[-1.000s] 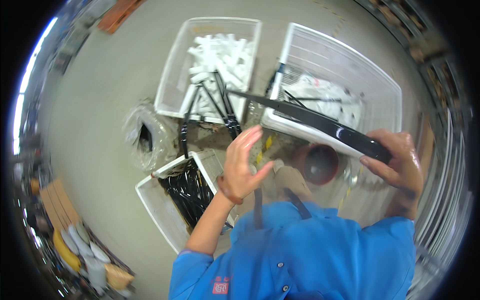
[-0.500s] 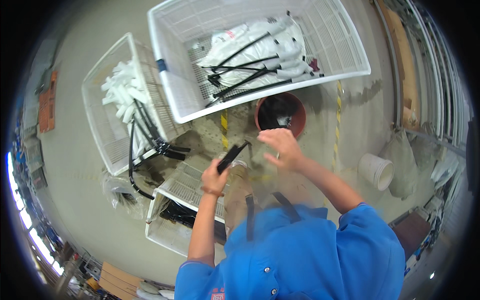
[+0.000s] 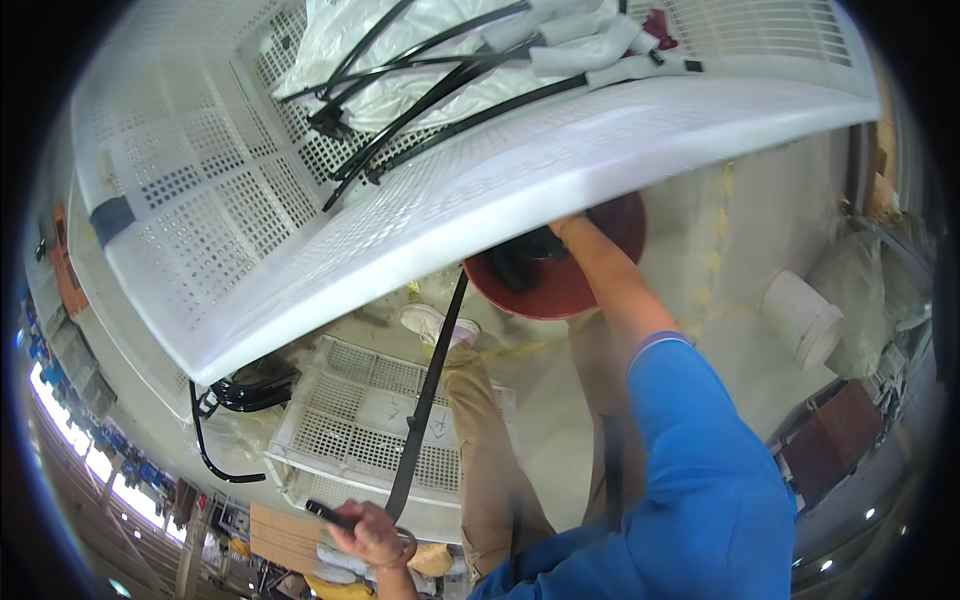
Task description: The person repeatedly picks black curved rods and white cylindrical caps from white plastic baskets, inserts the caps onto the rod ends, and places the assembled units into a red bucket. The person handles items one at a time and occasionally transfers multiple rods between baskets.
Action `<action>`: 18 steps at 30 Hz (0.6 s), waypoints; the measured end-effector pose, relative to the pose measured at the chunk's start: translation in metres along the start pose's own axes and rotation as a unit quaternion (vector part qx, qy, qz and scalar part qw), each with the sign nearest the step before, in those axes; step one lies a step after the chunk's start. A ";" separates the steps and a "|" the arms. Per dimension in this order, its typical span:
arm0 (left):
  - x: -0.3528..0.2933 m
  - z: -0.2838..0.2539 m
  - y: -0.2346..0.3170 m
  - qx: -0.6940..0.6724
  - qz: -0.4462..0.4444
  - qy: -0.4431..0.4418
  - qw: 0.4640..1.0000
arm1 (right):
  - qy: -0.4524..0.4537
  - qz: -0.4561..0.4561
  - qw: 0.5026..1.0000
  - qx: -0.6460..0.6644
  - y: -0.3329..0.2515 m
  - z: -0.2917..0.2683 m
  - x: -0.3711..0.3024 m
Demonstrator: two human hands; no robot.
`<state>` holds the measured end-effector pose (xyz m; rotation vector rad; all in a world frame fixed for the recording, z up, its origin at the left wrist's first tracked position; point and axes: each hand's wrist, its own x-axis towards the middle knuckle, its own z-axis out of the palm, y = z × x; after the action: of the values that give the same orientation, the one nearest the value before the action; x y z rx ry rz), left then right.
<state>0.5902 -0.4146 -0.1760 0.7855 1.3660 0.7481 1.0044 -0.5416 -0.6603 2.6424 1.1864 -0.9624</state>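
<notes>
My left hand [image 3: 368,535], low in the view, is closed around a black piece with a short end sticking out past the fingers. A long, slim black bar [image 3: 427,390] runs from beside that hand up toward the bucket; it looks like part of the same piece, though the join is hidden. My right hand [image 3: 568,226] reaches down into a dark red bucket [image 3: 545,303]. Its fingers are hidden by the crate's rim and the bucket's dark inside. Dark items [image 3: 515,265] lie in the bucket, too unclear to name.
A big white slatted crate [image 3: 400,285] spans the top, holding black bars [image 3: 430,110] with pale-wrapped ends on white plastic sheeting. Below it stands a low white crate [image 3: 360,410]. Black curved tubes [image 3: 255,392] jut out at left. A white bucket [image 3: 800,320] lies at right.
My body has leaned forward, bringing the big crate closer. My right hand has gone from open above the bucket to inside it. My left hand has drawn back and down with the black bar.
</notes>
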 end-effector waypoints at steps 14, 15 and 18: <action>-0.015 0.043 -0.010 0.303 0.091 -0.025 0.948 | 0.164 0.058 0.879 0.444 0.019 -0.070 -0.065; -0.013 0.050 -0.010 0.350 0.122 -0.051 0.927 | 0.122 0.079 0.809 0.569 0.014 -0.100 -0.088; -0.008 0.081 -0.011 0.480 0.226 -0.143 0.836 | 0.079 0.124 0.679 0.719 0.009 -0.193 -0.151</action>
<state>0.6704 -0.4310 -0.1774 1.9861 1.2469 0.2114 1.0334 -0.5825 -0.4202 3.7405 -0.3596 -2.2654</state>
